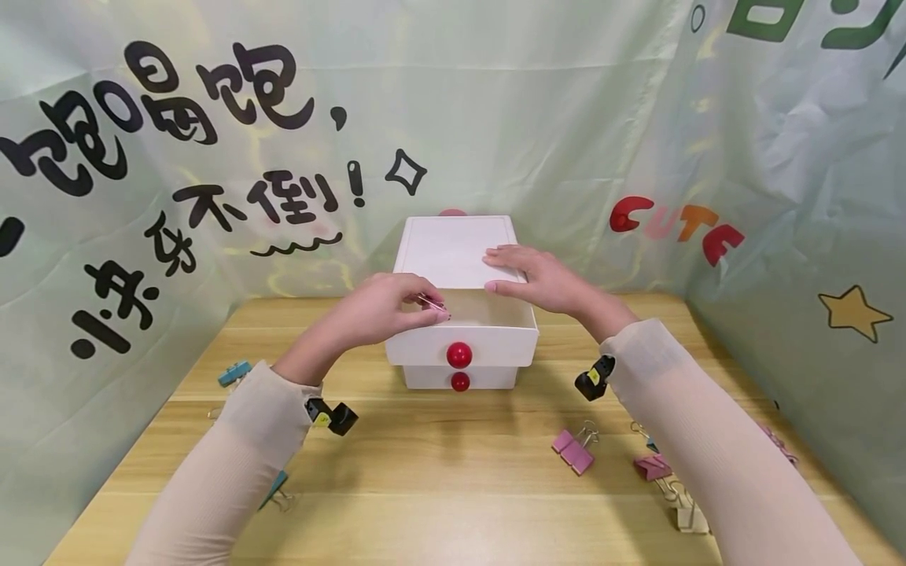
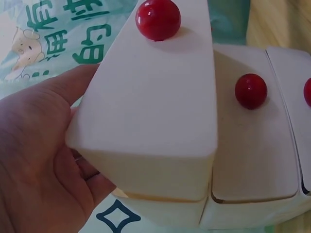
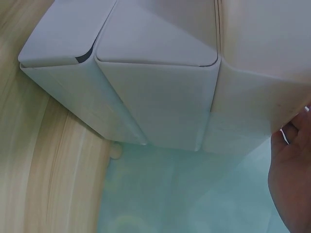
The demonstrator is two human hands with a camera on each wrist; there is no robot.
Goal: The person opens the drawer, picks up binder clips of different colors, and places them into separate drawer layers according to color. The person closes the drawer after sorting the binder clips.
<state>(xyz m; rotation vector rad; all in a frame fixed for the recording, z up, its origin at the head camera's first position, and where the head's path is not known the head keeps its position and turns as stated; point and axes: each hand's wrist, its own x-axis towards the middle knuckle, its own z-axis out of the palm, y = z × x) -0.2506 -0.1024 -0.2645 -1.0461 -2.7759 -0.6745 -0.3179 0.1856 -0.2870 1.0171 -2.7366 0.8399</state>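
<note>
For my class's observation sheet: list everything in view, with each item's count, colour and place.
Drawer box: 1, white, far middle of the table, top drawer pulled out
Knobs: at least 3, red, on the drawer fronts
Small item: 1, partly pink, in the left hand; too small to identify
Pink clips: at least 3, pink, table's right side
Teal clips: at least 3, teal, two left, one right
Cream clip: at least 1, cream, near right
Table: 1, light wood, beneath everything
Backdrop: pale green, printed, around the table
Left hand: 1, bare, over the drawer
Right hand: 1, bare, at the box's top right edge
Sleeves: 2, cream, on the arms
Wrist cameras: 2, black, one per wrist
</note>
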